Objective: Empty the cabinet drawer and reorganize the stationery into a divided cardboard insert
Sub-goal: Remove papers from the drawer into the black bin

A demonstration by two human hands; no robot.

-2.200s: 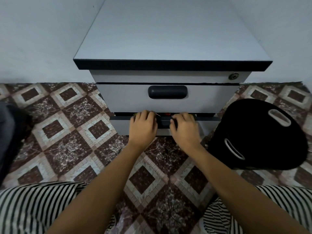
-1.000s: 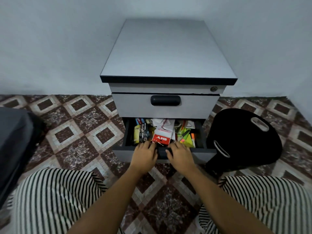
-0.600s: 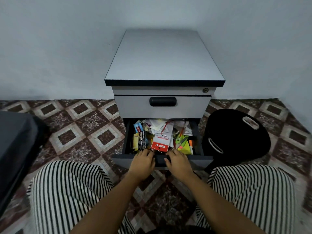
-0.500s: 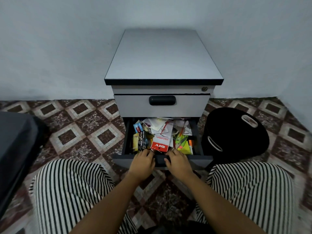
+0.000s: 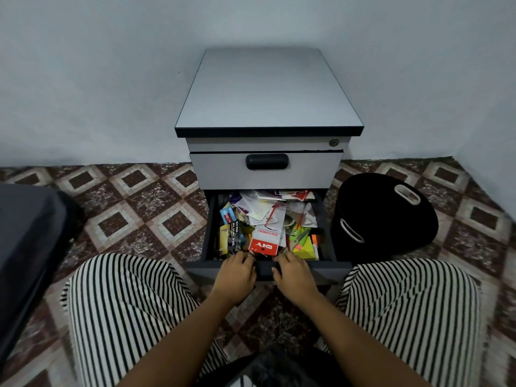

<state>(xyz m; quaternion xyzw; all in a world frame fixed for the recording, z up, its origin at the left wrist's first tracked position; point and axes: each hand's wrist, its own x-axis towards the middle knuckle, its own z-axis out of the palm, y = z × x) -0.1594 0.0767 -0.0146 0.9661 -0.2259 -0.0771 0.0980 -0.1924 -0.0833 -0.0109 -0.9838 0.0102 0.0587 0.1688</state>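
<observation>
**Inspector:** Presently, where is the drawer?

**Assistant:** Lower drawer (image 5: pixel 210 227) of the cabinet (image 5: pixel 268 88) stands pulled out over the floor (image 5: pixel 139 219), between the striped knees (image 5: pixel 125 303). Left grip (image 5: pixel 236 270) and right grip (image 5: pixel 293 272) both clasp its front edge, side by side, fingers curled over the lip.

**Inspector:** Contents?

**Assistant:** A loose heap inside, just beyond the fingertips. Red stationery pack (image 5: pixel 264 245) lies nearest, between the two grips. Battery pack (image 5: pixel 234 240) is to its left, green scissors (image 5: pixel 300 236) to its right, papers (image 5: pixel 268 210) behind.

**Inspector:** Handling?

**Assistant:** By judgement: packs light and slick, papers limp, all apt to slide off one another. Batteries heavier, so take the pack by its long sides. Scissors rigid, so take them by the handles. Insert not in view.
</observation>
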